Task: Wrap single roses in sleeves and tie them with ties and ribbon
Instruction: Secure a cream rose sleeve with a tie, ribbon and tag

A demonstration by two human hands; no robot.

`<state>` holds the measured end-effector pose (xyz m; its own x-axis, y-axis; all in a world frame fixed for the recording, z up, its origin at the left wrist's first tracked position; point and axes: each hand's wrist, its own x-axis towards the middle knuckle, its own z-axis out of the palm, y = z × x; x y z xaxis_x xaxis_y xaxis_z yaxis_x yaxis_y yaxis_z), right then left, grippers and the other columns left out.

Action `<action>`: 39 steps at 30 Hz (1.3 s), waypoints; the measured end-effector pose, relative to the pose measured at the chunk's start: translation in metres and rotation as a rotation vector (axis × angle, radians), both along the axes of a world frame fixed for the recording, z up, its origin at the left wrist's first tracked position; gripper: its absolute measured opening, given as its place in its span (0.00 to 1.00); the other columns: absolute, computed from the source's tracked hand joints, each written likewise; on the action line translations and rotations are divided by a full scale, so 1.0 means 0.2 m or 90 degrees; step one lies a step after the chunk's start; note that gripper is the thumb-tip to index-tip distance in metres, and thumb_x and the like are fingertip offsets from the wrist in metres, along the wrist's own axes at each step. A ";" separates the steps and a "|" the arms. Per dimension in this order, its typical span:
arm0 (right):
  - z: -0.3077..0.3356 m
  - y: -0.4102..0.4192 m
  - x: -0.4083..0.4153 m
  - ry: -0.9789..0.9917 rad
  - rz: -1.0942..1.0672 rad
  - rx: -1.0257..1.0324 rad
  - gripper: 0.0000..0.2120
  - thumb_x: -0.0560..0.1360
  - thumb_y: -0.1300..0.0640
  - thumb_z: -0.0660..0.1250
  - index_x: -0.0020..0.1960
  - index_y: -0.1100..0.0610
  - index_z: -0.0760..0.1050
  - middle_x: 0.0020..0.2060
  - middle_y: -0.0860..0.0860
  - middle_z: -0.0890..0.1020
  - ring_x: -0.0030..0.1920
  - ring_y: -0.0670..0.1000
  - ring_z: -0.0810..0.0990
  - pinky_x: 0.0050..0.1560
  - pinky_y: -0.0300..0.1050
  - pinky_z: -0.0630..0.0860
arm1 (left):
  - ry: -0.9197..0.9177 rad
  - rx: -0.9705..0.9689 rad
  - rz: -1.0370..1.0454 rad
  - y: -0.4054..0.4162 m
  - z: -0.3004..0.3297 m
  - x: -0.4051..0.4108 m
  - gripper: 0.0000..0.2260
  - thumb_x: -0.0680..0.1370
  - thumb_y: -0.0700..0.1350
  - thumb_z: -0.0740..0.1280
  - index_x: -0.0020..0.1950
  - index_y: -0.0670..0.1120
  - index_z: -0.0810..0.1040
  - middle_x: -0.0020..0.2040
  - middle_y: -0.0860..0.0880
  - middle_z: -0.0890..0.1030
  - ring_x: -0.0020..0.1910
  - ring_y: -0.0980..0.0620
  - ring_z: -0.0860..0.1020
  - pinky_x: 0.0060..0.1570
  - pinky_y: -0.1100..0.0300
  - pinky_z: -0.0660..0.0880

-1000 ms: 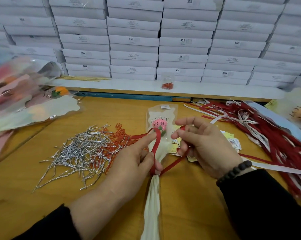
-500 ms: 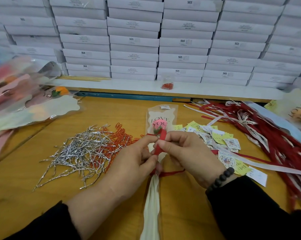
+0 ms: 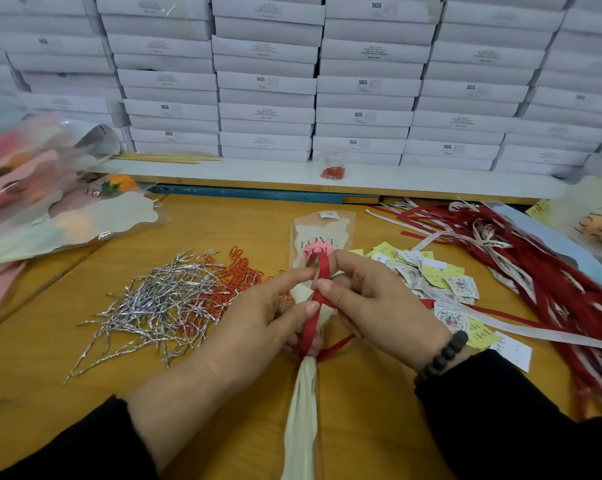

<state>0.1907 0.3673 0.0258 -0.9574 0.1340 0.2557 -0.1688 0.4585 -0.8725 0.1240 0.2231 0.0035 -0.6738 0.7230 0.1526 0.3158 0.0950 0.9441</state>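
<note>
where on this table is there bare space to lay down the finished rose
Bare wooden tabletop lies near-left of the silver twist ties, and between them and the blue strip. The right is crowded: paper tags, red ribbons.

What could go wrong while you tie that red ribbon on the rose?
The red ribbon loop is held only by the fingertips of the left hand and right hand; if that grip slips, the bow may fall open. The pink rose sits just behind the loop inside its sleeve, so a hard pull might squash it. The sticker pile lies close beside the right hand and could get swept away.
</note>
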 end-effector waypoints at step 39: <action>-0.05 0.00 0.09 0.015 -0.026 0.266 0.10 0.72 0.68 0.64 0.38 0.55 0.77 0.53 0.45 0.71 0.45 0.45 0.75 0.46 0.34 0.72 | -0.028 0.034 0.044 0.02 0.03 0.02 0.07 0.79 0.39 0.60 0.42 0.39 0.70 0.26 0.47 0.81 0.24 0.55 0.79 0.25 0.66 0.74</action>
